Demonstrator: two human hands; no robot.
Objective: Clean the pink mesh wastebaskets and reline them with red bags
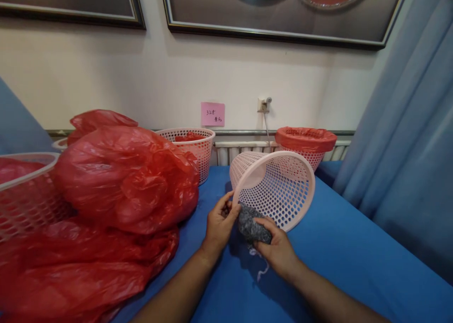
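Note:
A pale pink perforated basket (309,198) lies tilted on its side on the blue-covered table (339,276), its mouth facing me. My left hand (220,221) pinches the basket's rim at the lower left, thumb and fingers closed around it. In my right hand (278,247) is a dark grey, speckled cloth-like bundle (249,225), held against the lower edge of the basket mouth and close to my left fingertips. A thin white string (262,270) dangles below the bundle.
Red plastic bags (123,181) heap up on the left, beside a pink basket (30,172) and in front of another basket (204,148). A red-lined basket (306,141) stands behind right, near a blue curtain (399,124).

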